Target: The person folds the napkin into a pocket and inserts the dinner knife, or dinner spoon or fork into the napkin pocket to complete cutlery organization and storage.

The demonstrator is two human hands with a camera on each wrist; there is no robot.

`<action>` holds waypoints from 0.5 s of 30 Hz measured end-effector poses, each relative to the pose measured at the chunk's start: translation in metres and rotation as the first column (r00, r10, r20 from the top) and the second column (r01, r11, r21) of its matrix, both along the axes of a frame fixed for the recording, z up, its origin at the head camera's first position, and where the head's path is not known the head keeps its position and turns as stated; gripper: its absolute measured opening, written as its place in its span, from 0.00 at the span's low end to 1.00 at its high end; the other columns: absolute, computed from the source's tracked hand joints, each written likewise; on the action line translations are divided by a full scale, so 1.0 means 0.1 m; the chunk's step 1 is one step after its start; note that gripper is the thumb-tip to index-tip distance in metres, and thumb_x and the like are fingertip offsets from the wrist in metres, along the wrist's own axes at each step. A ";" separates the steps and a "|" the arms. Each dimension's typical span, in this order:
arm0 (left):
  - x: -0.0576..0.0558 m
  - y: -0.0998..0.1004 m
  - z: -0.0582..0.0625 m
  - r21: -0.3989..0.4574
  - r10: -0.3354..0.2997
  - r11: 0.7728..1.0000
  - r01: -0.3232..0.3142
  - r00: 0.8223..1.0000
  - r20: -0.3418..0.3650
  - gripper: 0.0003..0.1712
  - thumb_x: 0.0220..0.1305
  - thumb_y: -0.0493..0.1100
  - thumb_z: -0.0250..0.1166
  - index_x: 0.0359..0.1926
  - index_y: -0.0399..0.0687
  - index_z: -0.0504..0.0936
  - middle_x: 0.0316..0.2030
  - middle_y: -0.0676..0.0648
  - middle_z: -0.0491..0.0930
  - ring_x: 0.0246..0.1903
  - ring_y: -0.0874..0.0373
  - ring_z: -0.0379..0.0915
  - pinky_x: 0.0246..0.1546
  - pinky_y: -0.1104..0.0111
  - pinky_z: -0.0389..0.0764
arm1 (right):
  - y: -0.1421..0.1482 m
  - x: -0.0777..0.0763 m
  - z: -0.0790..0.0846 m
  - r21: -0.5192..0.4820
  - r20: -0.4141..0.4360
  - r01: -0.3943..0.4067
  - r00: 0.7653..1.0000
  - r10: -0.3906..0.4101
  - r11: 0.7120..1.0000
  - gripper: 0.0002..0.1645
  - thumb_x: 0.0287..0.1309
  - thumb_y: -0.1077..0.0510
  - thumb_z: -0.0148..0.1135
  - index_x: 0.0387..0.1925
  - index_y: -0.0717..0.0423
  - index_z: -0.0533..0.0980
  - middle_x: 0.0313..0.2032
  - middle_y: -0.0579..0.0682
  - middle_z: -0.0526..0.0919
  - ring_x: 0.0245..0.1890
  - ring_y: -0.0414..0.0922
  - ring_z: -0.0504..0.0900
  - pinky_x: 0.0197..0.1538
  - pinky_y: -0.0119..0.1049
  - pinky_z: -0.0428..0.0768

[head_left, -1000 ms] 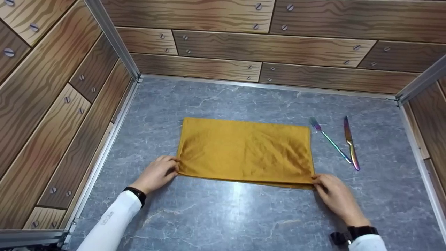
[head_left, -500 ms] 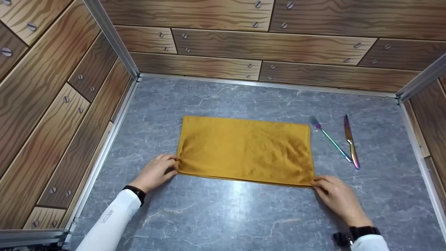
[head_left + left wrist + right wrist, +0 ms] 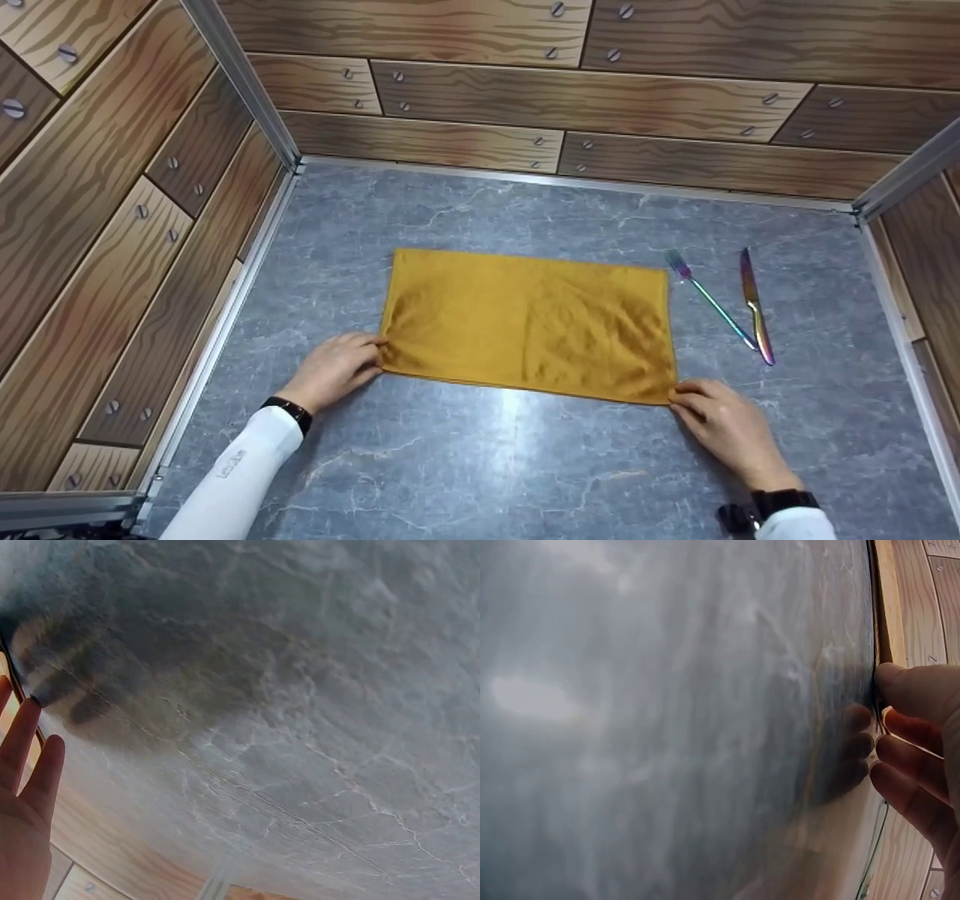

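Note:
A mustard-yellow cloth [image 3: 480, 322], shiny and folded into a long rectangle, lies flat on the grey marbled surface. At its near left corner my left hand [image 3: 341, 371] pinches the edge between thumb and fingers. My right hand [image 3: 727, 427] has the near right corner between thumb and fingertips. From the right wrist, the thumb of the right hand [image 3: 919, 727] shows at the thin cloth edge, with the other fingers below it. Only part of the left hand [image 3: 26, 795] enters the left wrist view, beside the cloth's edge. Creases run across the cloth's right half.
Right of the cloth lie a rainbow-coloured fork [image 3: 716, 307] and a matching knife [image 3: 755, 311], their handle ends close together. Wood-patterned panels [image 3: 465, 105] in metal framing wall the surface at the back, left and right.
The cloth's lower layer, which stuck out along the near right edge, now lines up with the top one. My right hand has drawn its corner slightly nearer; the left hand stays nearly still.

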State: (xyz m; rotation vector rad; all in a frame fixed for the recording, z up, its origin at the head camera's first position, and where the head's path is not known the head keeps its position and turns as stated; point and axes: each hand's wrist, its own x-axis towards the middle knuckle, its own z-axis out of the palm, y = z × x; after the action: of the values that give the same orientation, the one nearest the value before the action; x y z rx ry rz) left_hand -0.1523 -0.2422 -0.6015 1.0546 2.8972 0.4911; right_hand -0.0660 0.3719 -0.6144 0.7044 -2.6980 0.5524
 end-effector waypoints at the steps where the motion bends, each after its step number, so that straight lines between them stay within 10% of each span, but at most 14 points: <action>1: 0.00 0.00 0.00 0.001 0.001 1.000 -0.001 1.000 0.000 0.04 0.63 0.46 0.69 0.39 0.57 0.84 0.60 0.50 0.76 0.60 0.53 0.70 0.63 0.55 0.66 | 0.00 0.00 0.00 -0.004 0.001 0.001 1.000 -0.001 1.000 0.12 0.44 0.59 0.77 0.36 0.53 0.87 0.38 0.47 0.84 0.38 0.45 0.81 0.38 0.41 0.80; 15: 0.01 0.02 -0.03 0.066 0.105 0.992 -0.111 0.990 0.097 0.03 0.63 0.49 0.69 0.36 0.60 0.83 0.60 0.52 0.76 0.59 0.52 0.69 0.60 0.53 0.69 | -0.04 -0.04 0.00 0.028 0.076 0.084 0.993 -0.086 0.996 0.09 0.47 0.57 0.77 0.33 0.48 0.85 0.37 0.43 0.82 0.38 0.43 0.80 0.39 0.43 0.80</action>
State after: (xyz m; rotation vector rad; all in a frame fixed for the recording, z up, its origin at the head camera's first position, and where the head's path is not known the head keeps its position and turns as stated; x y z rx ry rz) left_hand -0.1514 -0.2397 -0.6042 0.8600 2.8846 0.6345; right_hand -0.0696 0.3676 -0.6142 0.5829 -2.7956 0.5368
